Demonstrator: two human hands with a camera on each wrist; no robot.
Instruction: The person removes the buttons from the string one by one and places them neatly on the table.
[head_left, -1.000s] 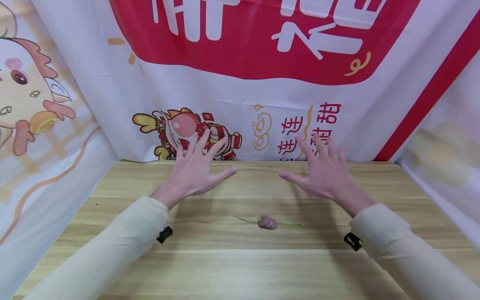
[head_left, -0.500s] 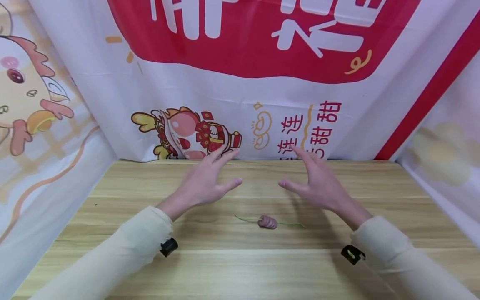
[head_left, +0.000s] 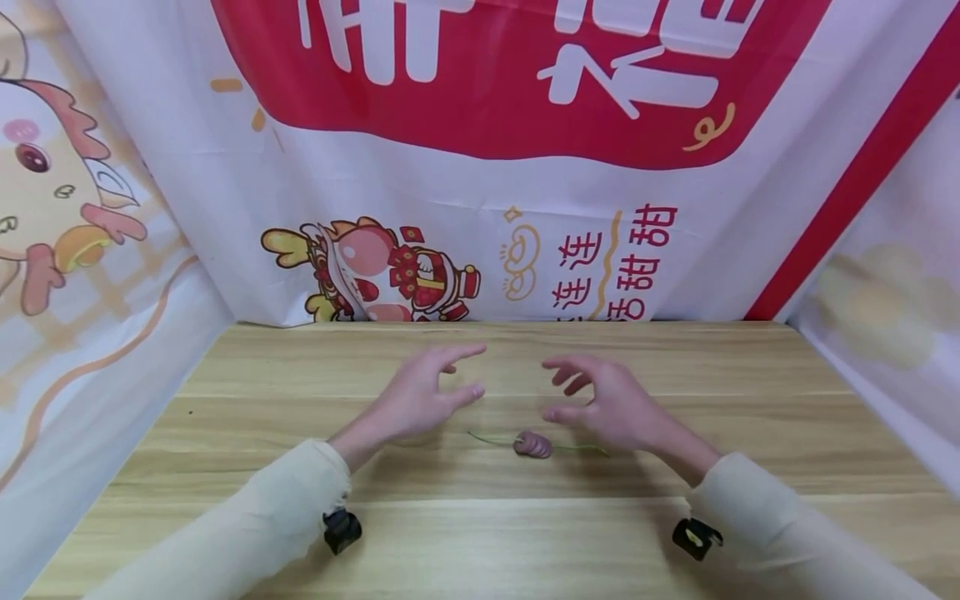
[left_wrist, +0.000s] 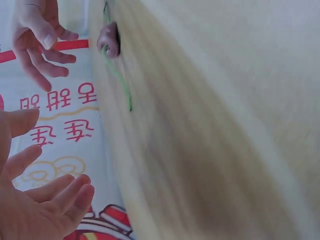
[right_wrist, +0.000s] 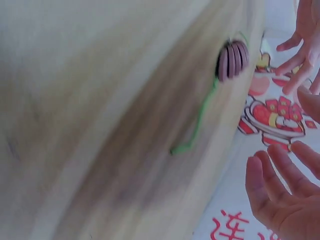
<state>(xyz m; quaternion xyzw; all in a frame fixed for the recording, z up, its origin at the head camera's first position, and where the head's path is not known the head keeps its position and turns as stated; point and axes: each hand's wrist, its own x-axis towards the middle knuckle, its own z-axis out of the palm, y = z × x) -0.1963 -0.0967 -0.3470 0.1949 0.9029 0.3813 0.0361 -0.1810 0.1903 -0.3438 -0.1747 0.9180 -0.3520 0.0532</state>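
Observation:
A small stack of mauve discs [head_left: 533, 445] lies on the wooden tabletop, threaded on a thin green string [right_wrist: 201, 112]. The string sticks out at both ends. My left hand [head_left: 422, 396] hovers to the left of the stack with fingers loosely bent and thumb apart, holding nothing. On the other side, my right hand [head_left: 613, 406] is held over the table just beyond the string's right end, its fingers loosely curved around air. Both palms face each other. In the right wrist view the discs [right_wrist: 233, 60] sit side by side, with narrow gaps showing between some.
Bare wood-grain tabletop [head_left: 480, 542] stretches around the stack. A white cloth backdrop [head_left: 480, 187] with red printing and a cartoon figure rises at the table's back edge. Similar cloths hang at left and right. Dark wrist straps [head_left: 342, 531] sit below the sleeves.
Both hands have come down and back from near the backdrop toward the stack. Their spread fingers have relaxed and bent inward. The stack has stayed in place.

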